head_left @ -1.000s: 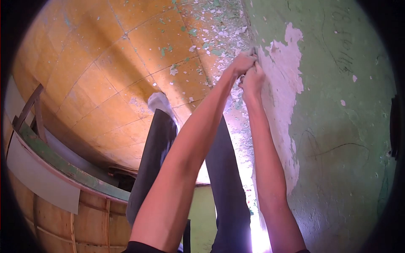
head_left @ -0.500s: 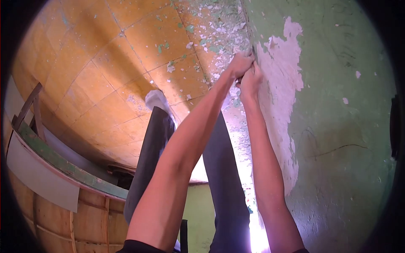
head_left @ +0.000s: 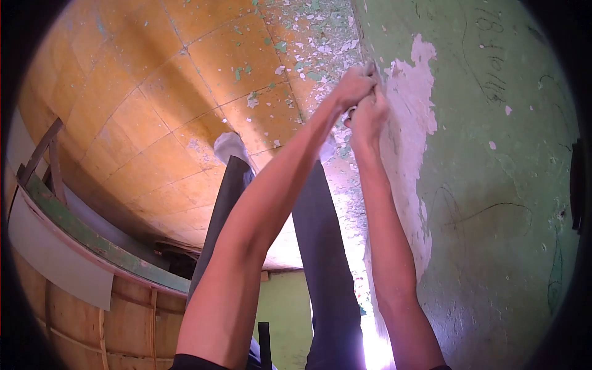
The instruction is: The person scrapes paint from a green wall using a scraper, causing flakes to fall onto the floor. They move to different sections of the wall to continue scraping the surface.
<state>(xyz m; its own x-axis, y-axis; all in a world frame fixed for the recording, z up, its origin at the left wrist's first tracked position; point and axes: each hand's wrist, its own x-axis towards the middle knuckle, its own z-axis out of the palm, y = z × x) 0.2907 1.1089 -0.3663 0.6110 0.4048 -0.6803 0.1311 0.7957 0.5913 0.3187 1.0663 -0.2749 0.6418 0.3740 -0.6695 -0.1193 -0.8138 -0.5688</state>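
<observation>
My left hand (head_left: 356, 86) and my right hand (head_left: 370, 116) are closed together, one just above the other, against the edge of the green wall (head_left: 493, 160). Between them is a scraper-like hand tool (head_left: 352, 113). Most of it is hidden by the fingers; a rounded end shows below my left hand, and a dark tip seems to lie at the wall by the knuckles. Beside the hands, a patch of bare whitish plaster (head_left: 410, 92) with ragged edges breaks the green paint.
White and green paint flakes (head_left: 308, 37) litter the orange tiled floor (head_left: 148, 68) along the wall. My legs in dark trousers (head_left: 324, 246) stretch below the arms, with a pale sock (head_left: 229, 146) on one foot. A curved green ledge (head_left: 111, 243) runs at lower left.
Both hands have shifted slightly toward the wall, still together around the tool. The view has turned a little, showing more of the scribbles on the wall.
</observation>
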